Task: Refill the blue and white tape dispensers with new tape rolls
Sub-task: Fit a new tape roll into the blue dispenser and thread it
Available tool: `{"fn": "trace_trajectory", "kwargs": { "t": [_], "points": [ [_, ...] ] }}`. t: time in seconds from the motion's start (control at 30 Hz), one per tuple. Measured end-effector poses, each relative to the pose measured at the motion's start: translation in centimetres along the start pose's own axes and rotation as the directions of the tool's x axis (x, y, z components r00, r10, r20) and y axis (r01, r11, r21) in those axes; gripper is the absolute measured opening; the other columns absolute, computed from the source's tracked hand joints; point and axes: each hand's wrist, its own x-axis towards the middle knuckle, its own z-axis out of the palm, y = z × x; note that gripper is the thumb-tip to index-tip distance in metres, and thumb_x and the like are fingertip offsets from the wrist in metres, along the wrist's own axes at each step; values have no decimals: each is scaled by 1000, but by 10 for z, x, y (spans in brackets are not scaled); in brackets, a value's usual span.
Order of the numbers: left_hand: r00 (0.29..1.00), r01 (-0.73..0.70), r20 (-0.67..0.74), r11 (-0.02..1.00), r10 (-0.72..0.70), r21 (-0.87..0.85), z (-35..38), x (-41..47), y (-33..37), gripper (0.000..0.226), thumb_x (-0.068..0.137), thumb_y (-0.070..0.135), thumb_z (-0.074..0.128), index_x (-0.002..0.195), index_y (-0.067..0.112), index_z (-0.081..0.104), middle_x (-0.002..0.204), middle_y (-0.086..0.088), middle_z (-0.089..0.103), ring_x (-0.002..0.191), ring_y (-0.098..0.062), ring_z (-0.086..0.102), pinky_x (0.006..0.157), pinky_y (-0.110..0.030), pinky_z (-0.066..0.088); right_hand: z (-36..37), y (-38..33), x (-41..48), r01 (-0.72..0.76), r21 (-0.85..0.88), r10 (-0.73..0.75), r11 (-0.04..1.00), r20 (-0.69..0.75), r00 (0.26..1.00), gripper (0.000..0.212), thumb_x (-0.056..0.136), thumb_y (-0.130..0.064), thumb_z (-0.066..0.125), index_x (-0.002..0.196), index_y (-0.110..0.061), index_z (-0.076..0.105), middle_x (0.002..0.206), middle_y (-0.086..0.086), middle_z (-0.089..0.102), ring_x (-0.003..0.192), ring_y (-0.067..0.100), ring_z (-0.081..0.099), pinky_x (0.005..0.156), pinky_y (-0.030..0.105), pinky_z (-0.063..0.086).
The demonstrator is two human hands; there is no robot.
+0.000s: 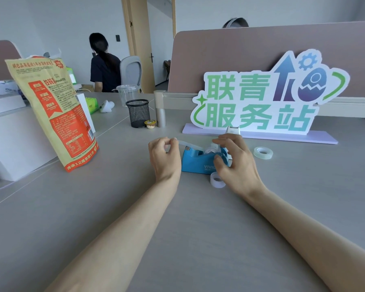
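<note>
The left hand (pixel 163 157) has its grip pinched on the free end of a clear tape strip (pixel 190 144), which stretches from the roll seated in the blue tape dispenser (pixel 198 162). The right hand (pixel 235 163) has its grip curled around the dispenser's rear, steadying it on the grey worktop (pixel 188 228). A spare tape roll (pixel 263 153) lies to the right, a smaller roll (pixel 217 180) sits just in front, and the white dispenser (pixel 233 130) peeks out behind the right hand.

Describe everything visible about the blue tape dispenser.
The blue tape dispenser looks like glossy plastic, wedge-shaped, with pale lettering on its near side. It stands upright on the grey desk. A clear roll sits in it; the left hand pulls a strip over its cutter end while the right hand grips its rear.
</note>
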Motion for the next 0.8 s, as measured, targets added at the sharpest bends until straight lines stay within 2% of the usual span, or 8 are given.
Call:
{"fn": "trace_trajectory", "kwargs": {
  "t": [0.07, 0.17, 0.23, 0.3, 0.4, 0.5, 0.63, 0.8],
  "points": [
    [999, 18, -34, 1000, -17, 3, 0, 2, -2, 15, 87, 16, 59, 72, 13, 60, 99, 0, 51, 100, -25, 59, 90, -36, 47, 0, 1, 0, -2, -5, 2, 1000, 8, 1000, 41, 74, -16, 50, 113, -13, 64, 121, -1, 54, 102, 14, 56, 79, 11, 39],
    [996, 51, -68, 999, -50, 18, -2, 2, 0, 23, 87, 17, 58, 64, 20, 55, 96, 0, 51, 88, -18, 57, 86, -30, 45, 1, 2, 0, 0, -15, 0, 1000, 10, 1000, 41, 74, -16, 50, 113, -13, 64, 122, -1, 54, 103, 15, 56, 79, 6, 36],
    [996, 53, -80, 998, -50, 41, -5, 4, 0, 26, 88, 18, 58, 63, 22, 53, 97, -4, 54, 73, -9, 53, 77, -22, 41, 1, 2, 0, 2, -16, -1, 1000, 10, 1000, 41, 75, -16, 49, 113, -13, 64, 122, -1, 55, 103, 15, 56, 79, 9, 38],
    [997, 37, -65, 996, -32, 76, -9, 6, 0, 19, 88, 18, 58, 69, 15, 58, 97, -6, 55, 67, -6, 50, 73, -21, 38, 1, 1, 0, 3, -15, -3, 1000, 8, 1000, 41, 75, -17, 49, 113, -13, 64, 122, -1, 54, 104, 16, 56, 80, 17, 41],
    [998, 28, -51, 991, -22, 130, -12, 8, -1, 16, 88, 19, 58, 82, 6, 66, 100, -10, 59, 78, -17, 53, 77, -25, 40, 0, 2, 0, 9, -12, -8, 1000, 9, 1000, 41, 75, -17, 50, 114, -13, 64, 122, -1, 55, 105, 16, 56, 84, 22, 42],
    [998, 59, -42, 987, -54, 151, -13, 8, -3, 19, 88, 22, 58, 87, 6, 67, 101, -11, 66, 92, -25, 60, 81, -29, 42, 0, 2, -1, 9, -14, -8, 1000, 10, 1000, 41, 75, -17, 50, 114, -13, 64, 122, -1, 55, 105, 17, 56, 84, 23, 43],
    [997, 75, -10, 975, -74, 207, -20, 8, -2, 20, 86, 27, 58, 84, 11, 69, 97, -8, 70, 92, -26, 63, 79, -32, 47, 0, 1, -1, 8, -10, -8, 1000, 8, 1000, 41, 76, -16, 50, 114, -14, 63, 122, -2, 55, 104, 16, 56, 84, 26, 46],
    [996, 9, 78, 915, -45, 403, -28, 8, -2, 20, 84, 33, 59, 83, 18, 73, 95, -1, 73, 94, -27, 64, 80, -36, 54, -2, 0, -2, 25, -8, -25, 1000, -1, 1000, 37, 78, -13, 52, 113, -12, 64, 122, -1, 55, 105, 16, 56, 84, 25, 45]
  ]
}}
